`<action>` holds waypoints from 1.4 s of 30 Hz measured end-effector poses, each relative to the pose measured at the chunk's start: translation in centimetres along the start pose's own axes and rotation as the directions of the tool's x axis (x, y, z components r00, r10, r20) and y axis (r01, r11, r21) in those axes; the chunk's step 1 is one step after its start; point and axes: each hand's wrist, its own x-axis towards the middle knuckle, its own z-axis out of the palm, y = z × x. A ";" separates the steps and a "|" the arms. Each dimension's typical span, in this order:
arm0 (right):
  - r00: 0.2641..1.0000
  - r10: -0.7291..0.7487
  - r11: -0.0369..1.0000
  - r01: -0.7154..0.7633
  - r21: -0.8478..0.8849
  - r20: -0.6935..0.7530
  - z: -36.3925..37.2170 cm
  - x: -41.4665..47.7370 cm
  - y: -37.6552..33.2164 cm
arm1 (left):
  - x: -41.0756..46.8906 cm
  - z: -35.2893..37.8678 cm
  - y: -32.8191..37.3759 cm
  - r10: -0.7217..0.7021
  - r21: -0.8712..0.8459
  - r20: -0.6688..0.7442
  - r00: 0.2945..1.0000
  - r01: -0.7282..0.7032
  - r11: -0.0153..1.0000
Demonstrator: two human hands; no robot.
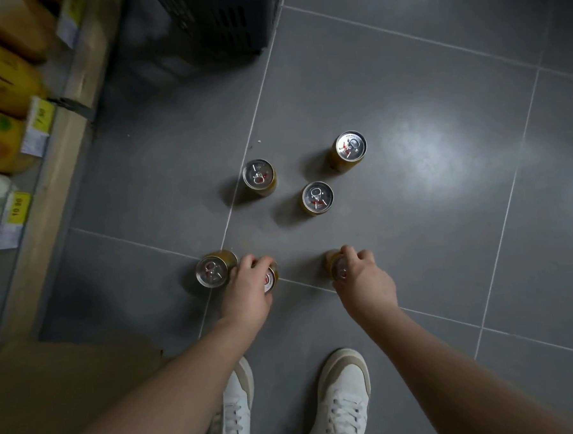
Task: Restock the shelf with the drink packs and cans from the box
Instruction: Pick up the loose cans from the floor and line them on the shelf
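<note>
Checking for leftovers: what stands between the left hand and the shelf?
One upright can, close beside the left hand; beyond it, bare floor tiles up to the shelf. The head view shows this.

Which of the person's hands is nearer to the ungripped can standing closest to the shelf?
Left. The left hand is right beside the ungripped can, its fingers round a neighbouring can. The right hand is farther off, beyond the left hand, gripping a third can.
</note>
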 end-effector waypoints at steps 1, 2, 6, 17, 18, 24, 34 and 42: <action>1.000 -0.004 1.000 0.004 0.009 -0.005 -0.2 -0.3 0.0 | -0.2 -0.3 0.0 0.009 -0.006 -0.005 1.000 -0.009 1.000; 1.000 -0.009 1.000 0.010 0.019 -0.014 -0.4 -0.8 -0.1 | -0.4 -0.8 0.1 0.016 -0.015 -0.014 1.000 -0.017 1.000; 0.997 -0.061 0.998 0.062 0.015 -0.055 -2.7 -3.1 -0.8 | -1.6 -3.9 0.6 0.034 -0.051 -0.073 0.997 -0.038 0.998; 0.933 -0.192 0.957 0.247 0.155 -0.303 -17.4 -16.9 -3.5 | -10.2 -20.5 5.7 0.043 -0.132 -0.186 0.982 -0.069 0.989; 0.925 -0.198 0.950 0.263 0.167 -0.325 -19.2 -18.5 -3.8 | -11.5 -22.4 6.4 0.050 -0.131 -0.192 0.980 -0.076 0.989; 0.874 -0.200 0.911 0.332 0.244 -0.442 -30.1 -29.5 -5.6 | -20.7 -34.9 11.9 0.132 -0.160 -0.303 0.944 -0.187 0.969; 0.609 -0.329 0.733 0.647 0.211 -0.722 -48.9 -51.0 -9.2 | -39.6 -55.8 21.2 0.226 -0.184 -0.582 0.781 -0.397 0.899; 0.362 -0.326 0.544 0.827 0.140 -0.873 -58.9 -64.0 -12.0 | -54.1 -66.9 25.3 0.150 -0.334 -0.713 0.685 -0.519 0.786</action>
